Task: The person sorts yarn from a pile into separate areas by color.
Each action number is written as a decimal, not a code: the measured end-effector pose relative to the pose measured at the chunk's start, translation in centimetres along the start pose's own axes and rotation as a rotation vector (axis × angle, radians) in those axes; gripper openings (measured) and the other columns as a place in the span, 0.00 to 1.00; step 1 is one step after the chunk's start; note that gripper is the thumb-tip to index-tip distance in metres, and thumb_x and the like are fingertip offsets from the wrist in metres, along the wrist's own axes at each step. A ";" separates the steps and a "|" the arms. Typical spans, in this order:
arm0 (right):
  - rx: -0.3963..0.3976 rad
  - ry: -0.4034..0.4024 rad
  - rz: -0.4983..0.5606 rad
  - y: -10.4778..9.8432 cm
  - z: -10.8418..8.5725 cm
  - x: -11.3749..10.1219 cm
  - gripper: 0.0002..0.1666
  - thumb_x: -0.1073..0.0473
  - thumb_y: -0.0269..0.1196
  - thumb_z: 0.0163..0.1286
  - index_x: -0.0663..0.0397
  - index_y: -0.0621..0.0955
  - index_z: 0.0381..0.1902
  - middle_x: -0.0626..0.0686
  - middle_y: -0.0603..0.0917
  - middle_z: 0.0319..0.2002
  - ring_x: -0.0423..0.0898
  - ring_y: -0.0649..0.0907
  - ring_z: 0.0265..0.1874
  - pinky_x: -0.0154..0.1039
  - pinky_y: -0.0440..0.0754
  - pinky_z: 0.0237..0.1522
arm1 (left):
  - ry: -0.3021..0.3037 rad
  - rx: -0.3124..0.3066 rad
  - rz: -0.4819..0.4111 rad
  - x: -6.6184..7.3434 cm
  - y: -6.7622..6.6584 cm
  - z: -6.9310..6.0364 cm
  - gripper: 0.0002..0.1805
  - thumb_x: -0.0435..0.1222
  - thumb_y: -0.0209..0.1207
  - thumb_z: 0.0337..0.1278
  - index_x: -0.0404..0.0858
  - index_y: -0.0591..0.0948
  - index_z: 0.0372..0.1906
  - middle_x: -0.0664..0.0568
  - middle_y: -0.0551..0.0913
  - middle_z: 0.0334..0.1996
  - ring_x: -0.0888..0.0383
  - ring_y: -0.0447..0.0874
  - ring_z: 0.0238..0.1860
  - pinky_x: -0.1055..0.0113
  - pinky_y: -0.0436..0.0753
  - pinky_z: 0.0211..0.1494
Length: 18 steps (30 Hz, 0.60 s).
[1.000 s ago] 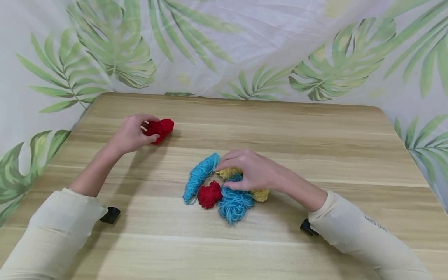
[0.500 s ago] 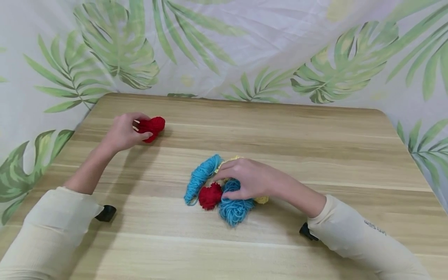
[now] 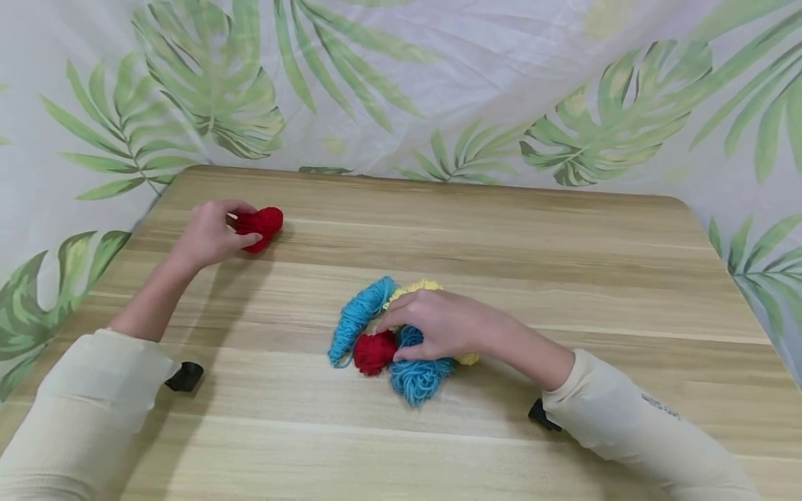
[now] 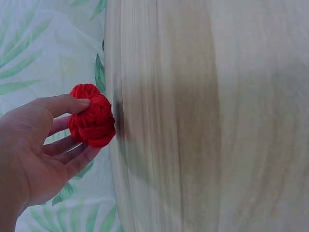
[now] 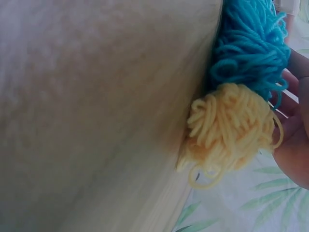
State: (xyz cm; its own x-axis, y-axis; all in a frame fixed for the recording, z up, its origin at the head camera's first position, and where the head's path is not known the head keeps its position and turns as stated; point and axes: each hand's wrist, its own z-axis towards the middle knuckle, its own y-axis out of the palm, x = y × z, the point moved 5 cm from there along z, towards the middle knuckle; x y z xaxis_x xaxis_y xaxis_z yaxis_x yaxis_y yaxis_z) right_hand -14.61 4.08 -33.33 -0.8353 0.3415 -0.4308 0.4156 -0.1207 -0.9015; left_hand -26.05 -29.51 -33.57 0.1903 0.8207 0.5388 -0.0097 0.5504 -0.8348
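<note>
In the head view, the left hand [image 3: 203, 235] holds a red yarn bundle [image 3: 266, 221] at the table's back left; the left wrist view shows the thumb across the red bundle [image 4: 94, 118] with the fingers behind it. Over the middle pile is the right hand [image 3: 447, 323], fingers loosely bent, its fingertips by a red yarn ball [image 3: 374, 353] and its thumb by a blue yarn bundle [image 3: 418, 379]. Whether it touches them is unclear. Yellow yarn [image 3: 416, 286] lies partly hidden beneath that hand. In the right wrist view, yellow yarn [image 5: 231, 128] and blue yarn [image 5: 253, 46] cover the fingertips.
A long blue yarn bundle [image 3: 360, 316] lies left of the red ball on the wooden table [image 3: 282, 431]. A leaf-patterned cloth [image 3: 464, 83] hangs behind the table. Black objects are at both sleeves, one [image 3: 184, 376] on the left and one [image 3: 544, 415] on the right.
The left hand has moved left with the red bundle. The right hand has shifted slightly down and left, from the yellow yarn toward the red ball, uncovering more yellow yarn behind it.
</note>
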 end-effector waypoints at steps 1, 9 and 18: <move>-0.002 0.001 -0.001 0.1 0.0 0.0 0.23 0.54 0.71 0.70 0.53 0.85 0.61 0.51 0.86 0.58 0.46 0.83 0.60 0.39 0.79 0.65 | -0.005 -0.001 -0.001 -0.1 0.0 0.0 0.21 0.28 0.69 0.56 0.22 0.81 0.54 0.25 0.83 0.49 0.30 0.84 0.46 0.81 0.72 0.32; -0.025 0.017 0.015 0.3 0.5 -0.1 0.24 0.54 0.72 0.70 0.52 0.84 0.62 0.50 0.86 0.58 0.44 0.83 0.59 0.36 0.79 0.63 | -0.028 0.009 0.012 -1.0 -0.5 -0.3 0.23 0.29 0.70 0.56 0.21 0.81 0.54 0.24 0.82 0.49 0.30 0.84 0.45 0.83 0.69 0.32; -0.018 0.016 0.020 0.4 0.9 -0.2 0.24 0.54 0.73 0.69 0.54 0.85 0.61 0.51 0.88 0.56 0.44 0.85 0.55 0.33 0.81 0.58 | -0.037 -0.018 0.017 -1.4 -1.0 -0.6 0.23 0.31 0.71 0.58 0.19 0.80 0.54 0.23 0.81 0.49 0.28 0.84 0.45 0.85 0.70 0.31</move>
State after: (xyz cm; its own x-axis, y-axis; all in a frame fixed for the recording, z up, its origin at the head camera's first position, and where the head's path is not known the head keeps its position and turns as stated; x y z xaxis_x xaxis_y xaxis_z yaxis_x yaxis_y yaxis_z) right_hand -14.61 3.11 -33.62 -0.8210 0.3543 -0.4476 0.4385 -0.1107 -0.8919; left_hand -25.74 -31.26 -33.57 0.1537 0.8350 0.5284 0.0047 0.5341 -0.8454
